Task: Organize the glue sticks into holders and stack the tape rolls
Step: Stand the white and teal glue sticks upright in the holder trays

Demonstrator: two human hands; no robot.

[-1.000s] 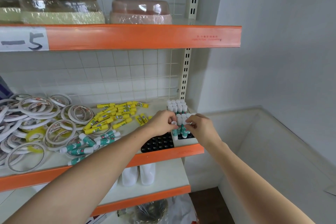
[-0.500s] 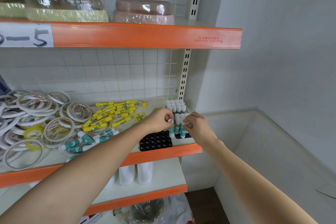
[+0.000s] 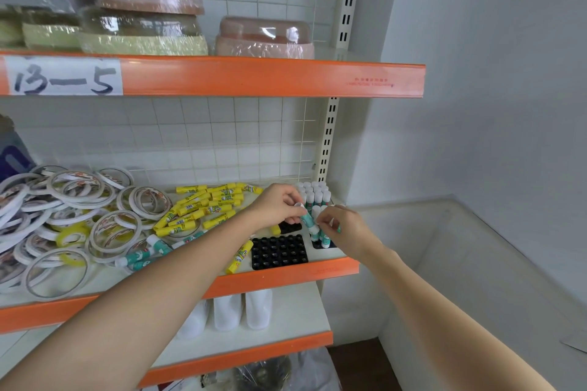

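My left hand (image 3: 279, 205) pinches a teal glue stick (image 3: 307, 218) with a white cap, tilted, just above the filled black holder (image 3: 319, 244) at the shelf's right end. My right hand (image 3: 344, 225) touches the same stick's lower end and grips another teal stick, mostly hidden. Upright teal glue sticks (image 3: 313, 195) fill the holder's back rows. An empty black holder (image 3: 279, 251) lies in front of my left wrist. Loose yellow glue sticks (image 3: 203, 205) and teal ones (image 3: 143, 255) lie on the shelf. White tape rolls (image 3: 63, 209) are heaped at the left.
The orange-edged shelf (image 3: 317, 271) ends at a white upright post (image 3: 327, 149) and grey wall. One yellow stick (image 3: 239, 255) lies beside the empty holder. Wrapped tape bundles (image 3: 263, 38) sit on the upper shelf. White bottles (image 3: 241, 311) stand on the shelf below.
The camera has moved closer and tilted up. Both hands stay over the right holder; the teal stick between them is now tilted instead of upright.
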